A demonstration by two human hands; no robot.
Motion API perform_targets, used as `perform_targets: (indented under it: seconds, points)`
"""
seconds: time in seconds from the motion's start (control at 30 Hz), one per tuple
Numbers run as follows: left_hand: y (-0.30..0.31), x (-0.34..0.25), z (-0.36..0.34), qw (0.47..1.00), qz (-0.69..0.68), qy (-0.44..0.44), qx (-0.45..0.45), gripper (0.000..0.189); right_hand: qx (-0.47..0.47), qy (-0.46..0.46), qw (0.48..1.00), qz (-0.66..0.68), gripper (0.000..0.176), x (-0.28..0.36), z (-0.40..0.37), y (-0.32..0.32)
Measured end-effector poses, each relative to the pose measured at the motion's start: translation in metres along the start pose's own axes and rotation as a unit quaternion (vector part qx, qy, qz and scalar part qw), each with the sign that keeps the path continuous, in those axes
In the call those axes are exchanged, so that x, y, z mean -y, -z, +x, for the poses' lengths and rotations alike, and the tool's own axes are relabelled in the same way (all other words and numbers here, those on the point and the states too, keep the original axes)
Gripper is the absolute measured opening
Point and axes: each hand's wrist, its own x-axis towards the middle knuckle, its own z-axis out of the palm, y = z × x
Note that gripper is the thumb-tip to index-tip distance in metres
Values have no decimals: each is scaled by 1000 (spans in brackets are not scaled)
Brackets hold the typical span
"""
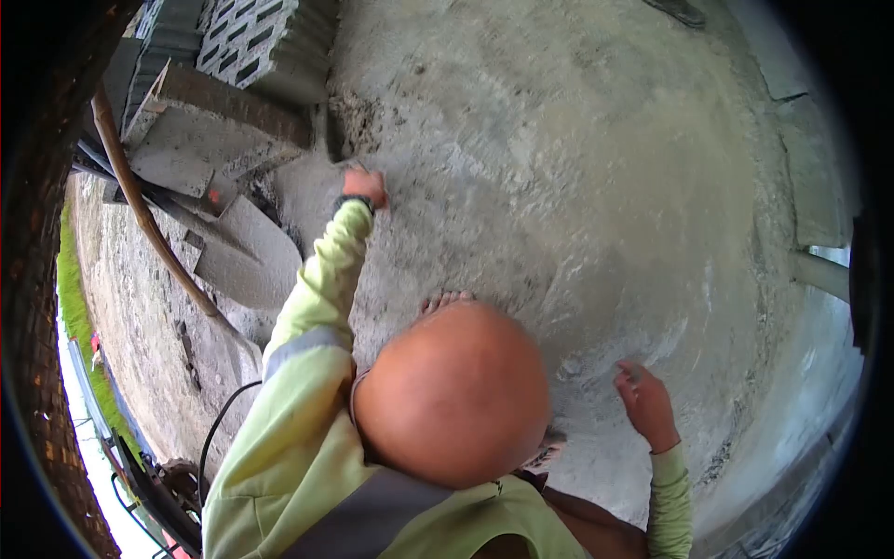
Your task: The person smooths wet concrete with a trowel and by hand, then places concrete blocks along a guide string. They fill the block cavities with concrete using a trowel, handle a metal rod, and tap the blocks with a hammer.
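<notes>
My left hand, at the end of a yellow-green sleeve with a dark band at the wrist, is closed close to the wet grey mortar floor. What its fingers hold, if anything, is hidden. Just beyond it stands a narrow dark grey upright piece by a small heap of crumbly mortar. On the other side, my right hand hovers over the smeared grey surface, fingers loosely bent and apart, with nothing visible in them. My bent bare knee fills the lower middle, and bare toes show past it.
To the left lie a mortar-covered shovel blade and a long curved wooden handle. Hollow blocks and a rough board stand at upper left. Pale slabs and a pipe line the right edge.
</notes>
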Motion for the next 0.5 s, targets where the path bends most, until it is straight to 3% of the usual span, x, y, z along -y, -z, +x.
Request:
perform_targets:
  seconds: [0.07,0.1,0.2,0.27,0.33,0.4,0.47,0.5]
  points:
    - [-9,-62,-99,996,-85,13,-39,27,8,21,1000,7,29,4,10,-3]
    - [-10,-61,-115,996,-80,16,-37,27,29,20,999,-5,28,8,12,-5]
    - [-8,-53,-148,992,-31,-54,107,28,47,35,998,-32,28,13,19,-6]
    - [3,-51,-162,982,37,-130,131,28,47,42,997,-48,27,9,19,0]
    - [2,-39,-137,991,-28,-116,53,35,10,25,999,-42,28,5,17,11]
    - [15,-57,-78,997,-59,-33,-26,34,-12,1,999,-45,29,9,12,22]
    - [22,-76,-21,999,-44,-9,-2,36,-33,-12,998,-49,29,8,8,23]
    - [10,-81,-7,999,7,-38,-3,36,-32,-6,998,-48,29,4,3,18]
